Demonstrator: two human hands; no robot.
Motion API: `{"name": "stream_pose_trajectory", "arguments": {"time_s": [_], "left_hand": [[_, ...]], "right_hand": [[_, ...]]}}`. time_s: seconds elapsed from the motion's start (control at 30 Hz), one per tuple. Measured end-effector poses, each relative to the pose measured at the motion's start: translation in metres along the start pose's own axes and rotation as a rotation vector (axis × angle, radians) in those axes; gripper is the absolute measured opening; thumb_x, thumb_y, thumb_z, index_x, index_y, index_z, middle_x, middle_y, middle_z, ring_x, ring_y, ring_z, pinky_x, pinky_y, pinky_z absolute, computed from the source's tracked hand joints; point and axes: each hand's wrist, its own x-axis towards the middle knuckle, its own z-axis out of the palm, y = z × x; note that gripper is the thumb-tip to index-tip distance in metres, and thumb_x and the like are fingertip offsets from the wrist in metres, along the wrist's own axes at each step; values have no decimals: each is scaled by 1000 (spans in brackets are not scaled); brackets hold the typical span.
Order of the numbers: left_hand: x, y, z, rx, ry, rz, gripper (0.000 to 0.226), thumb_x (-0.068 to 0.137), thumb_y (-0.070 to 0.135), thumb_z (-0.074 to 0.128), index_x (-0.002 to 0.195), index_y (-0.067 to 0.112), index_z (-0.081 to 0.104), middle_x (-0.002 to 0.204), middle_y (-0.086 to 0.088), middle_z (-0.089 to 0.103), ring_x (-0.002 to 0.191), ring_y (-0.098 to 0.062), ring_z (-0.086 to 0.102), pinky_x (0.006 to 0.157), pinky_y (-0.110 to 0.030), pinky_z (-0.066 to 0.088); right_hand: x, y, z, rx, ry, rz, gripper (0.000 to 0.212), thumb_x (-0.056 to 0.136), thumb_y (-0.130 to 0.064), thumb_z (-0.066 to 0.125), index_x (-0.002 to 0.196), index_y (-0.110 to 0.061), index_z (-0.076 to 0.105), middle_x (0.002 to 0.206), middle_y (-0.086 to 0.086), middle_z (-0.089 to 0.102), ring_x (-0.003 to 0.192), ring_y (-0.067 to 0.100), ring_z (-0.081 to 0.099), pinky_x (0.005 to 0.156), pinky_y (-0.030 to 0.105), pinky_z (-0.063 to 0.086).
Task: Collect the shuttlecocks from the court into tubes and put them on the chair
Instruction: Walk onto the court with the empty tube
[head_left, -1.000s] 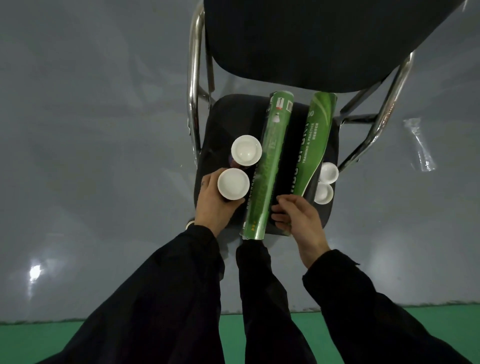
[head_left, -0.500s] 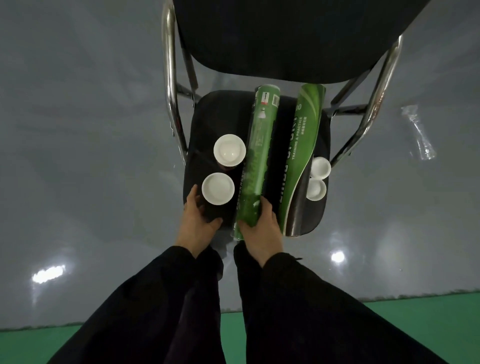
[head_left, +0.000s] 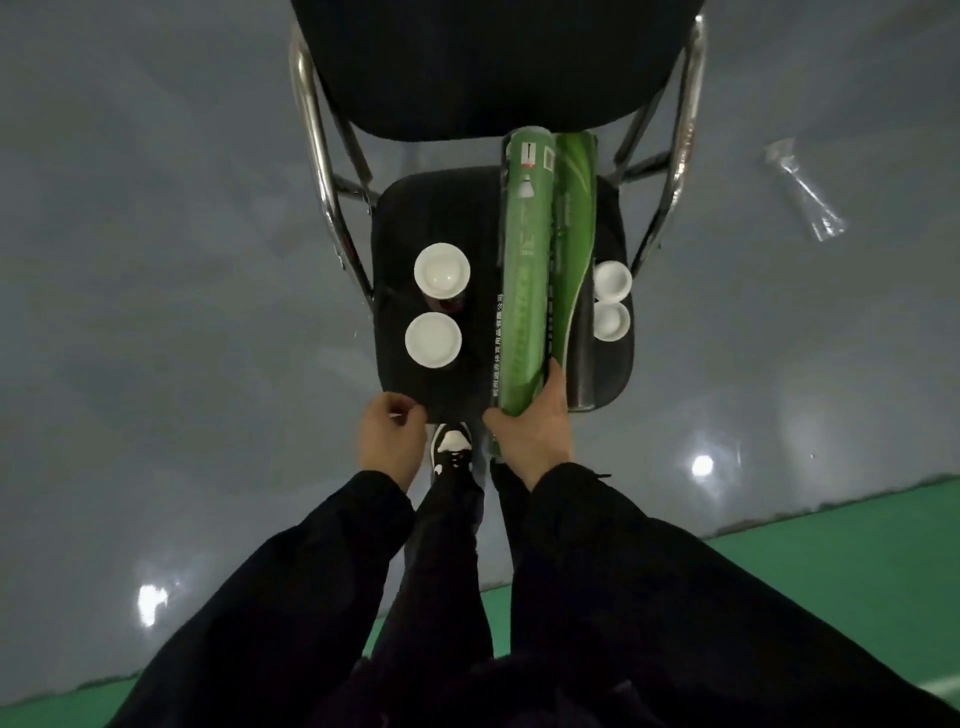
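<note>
Two green shuttlecock tubes lie lengthwise on the black chair seat (head_left: 400, 223). My right hand (head_left: 535, 434) grips the near end of the left tube (head_left: 524, 270), thumb and fingers wrapped round it. The second tube (head_left: 574, 218) lies against its right side. Two upright tubes with white caps (head_left: 441, 269) (head_left: 432, 340) stand on the seat's left part. Two smaller white caps (head_left: 612, 280) (head_left: 611, 321) lie at the seat's right edge. My left hand (head_left: 390, 439) hovers off the seat's front left corner, fingers loosely curled, holding nothing.
The chair has a black backrest (head_left: 493, 62) and chrome frame tubes (head_left: 311, 130) on both sides. A clear plastic wrapper (head_left: 802, 189) lies on the grey floor to the right. My shoe (head_left: 452, 447) stands under the seat's front edge. Green court flooring (head_left: 831, 566) starts behind me.
My right hand slid the left green tube to the right until it lies against the second tube. My left hand let go of the capped tube and drew back off the seat.
</note>
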Motion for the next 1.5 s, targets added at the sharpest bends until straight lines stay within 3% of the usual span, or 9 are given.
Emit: {"name": "stream_pose_trajectory", "arguments": {"time_s": [0.1,0.33,0.53,0.63,0.83,1.03,1.23,1.37,1.5], "left_hand": [[-33,4,-12,46,-66,27,5,98,11,59,100,10,63,93,-7,65,90,-25,63,70,-25,47],[-131,26,-8,87,-421,113,27,106,37,55,112,13,65,109,-10,71,93,-20,66,89,-39,54],[-222,29,35,74,-806,247,80,85,74,62,136,12,60,125,-19,70,113,-34,69,98,-53,55],[-282,17,62,134,-936,362,85,80,66,76,141,12,53,129,-20,66,118,-39,66,102,-57,52],[-427,-65,102,412,-1128,549,78,59,43,89,125,17,59,114,-3,74,109,-22,71,93,-35,55],[-545,-214,105,958,-1435,920,70,75,-10,84,124,20,44,111,6,65,97,-2,64,85,-12,51],[-643,-328,136,1280,-1763,1118,80,72,-5,85,129,32,44,130,2,62,118,-3,61,99,-15,48],[-705,-391,163,1350,-1880,1236,72,64,6,76,122,39,50,124,-3,64,114,-17,63,96,-29,52],[-775,-450,194,1347,-1926,1091,64,76,-7,84,119,28,51,116,4,68,98,7,66,92,-21,51]], "right_hand": [[-46,11,-24,70,13,5,108,63,-43,73,153,-37,15,137,2,53,117,26,59,97,49,56],[-154,64,-72,332,-4,-44,101,74,-24,80,154,-40,19,123,-10,52,110,17,61,94,39,58],[-259,135,-100,583,98,-53,92,80,-15,79,154,-27,27,121,-9,58,104,11,64,89,33,60],[-321,189,-106,669,169,-20,87,84,-11,76,154,-25,26,117,-8,57,92,3,62,71,15,54],[-454,324,-69,786,343,54,89,80,-11,76,152,-34,28,125,2,59,99,27,67,82,39,60],[-592,442,-18,969,704,220,80,90,-21,72,154,-37,29,152,4,46,134,21,51,107,30,44],[-729,516,-6,1229,1314,271,61,90,0,60,123,-49,47,130,0,61,109,15,66,91,29,56],[-790,551,-5,1339,1598,266,74,76,-4,52,141,-38,43,131,-4,58,111,9,63,93,27,54],[-826,603,-7,1402,1724,336,75,80,-17,62,144,-44,36,136,-6,56,123,8,58,104,28,49]]}}
